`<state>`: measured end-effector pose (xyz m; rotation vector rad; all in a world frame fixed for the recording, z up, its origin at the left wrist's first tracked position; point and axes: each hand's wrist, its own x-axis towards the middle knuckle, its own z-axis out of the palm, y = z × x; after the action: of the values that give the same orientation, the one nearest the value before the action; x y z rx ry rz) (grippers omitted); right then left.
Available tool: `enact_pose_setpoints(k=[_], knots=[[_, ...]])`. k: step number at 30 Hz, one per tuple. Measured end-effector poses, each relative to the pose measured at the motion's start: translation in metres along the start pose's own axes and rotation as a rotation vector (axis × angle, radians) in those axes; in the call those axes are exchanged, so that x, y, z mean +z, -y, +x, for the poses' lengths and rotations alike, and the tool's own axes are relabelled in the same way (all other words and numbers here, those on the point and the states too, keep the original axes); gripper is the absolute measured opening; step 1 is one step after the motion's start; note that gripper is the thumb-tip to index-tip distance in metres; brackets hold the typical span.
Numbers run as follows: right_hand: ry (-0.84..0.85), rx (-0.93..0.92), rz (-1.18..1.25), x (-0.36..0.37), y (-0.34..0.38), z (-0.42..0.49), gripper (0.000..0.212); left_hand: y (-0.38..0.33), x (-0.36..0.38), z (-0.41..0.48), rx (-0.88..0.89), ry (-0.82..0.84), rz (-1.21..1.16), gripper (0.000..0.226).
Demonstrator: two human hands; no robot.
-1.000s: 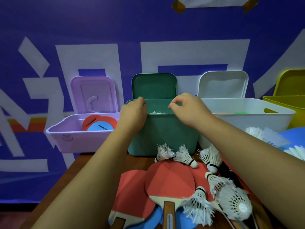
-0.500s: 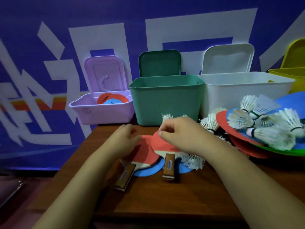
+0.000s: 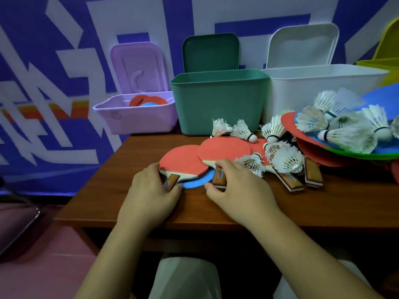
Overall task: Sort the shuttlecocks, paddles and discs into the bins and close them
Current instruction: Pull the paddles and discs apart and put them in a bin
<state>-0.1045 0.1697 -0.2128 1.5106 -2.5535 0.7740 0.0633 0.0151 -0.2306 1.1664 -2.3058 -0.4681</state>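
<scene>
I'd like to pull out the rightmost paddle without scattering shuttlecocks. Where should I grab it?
Probably by its wooden handle, coming from the near edge of the table. The handle juts out bare toward the person, while shuttlecocks crowd the blade end.

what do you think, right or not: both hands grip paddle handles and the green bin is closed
Not right: the head view shows the green bin open, its lid upright behind it. The left hand and right hand do each grip a paddle handle.
</scene>
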Motion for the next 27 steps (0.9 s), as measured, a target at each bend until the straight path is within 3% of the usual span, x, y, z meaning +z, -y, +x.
enact_pose_setpoints(k=[7,13,16,24,27], knots=[[-0.018,0.035,0.078,0.000,-0.002,-0.003,0.043,-0.007,-0.003,-0.009,0.003,-0.034,0.102,0.049],[-0.292,0.088,0.328,0.001,-0.013,-0.003,0.055,-0.013,-0.008,-0.020,0.040,-0.094,0.051,0.030],[-0.374,-0.005,0.388,-0.001,-0.011,-0.006,0.051,-0.013,-0.009,-0.024,0.094,-0.152,-0.007,0.029],[-0.309,-0.105,0.352,0.000,-0.009,-0.008,0.050,-0.006,-0.006,-0.028,0.259,-0.411,-0.251,0.033],[-0.284,-0.101,0.389,-0.003,-0.007,-0.007,0.049,-0.008,-0.009,-0.028,0.293,-0.432,-0.344,0.038]])
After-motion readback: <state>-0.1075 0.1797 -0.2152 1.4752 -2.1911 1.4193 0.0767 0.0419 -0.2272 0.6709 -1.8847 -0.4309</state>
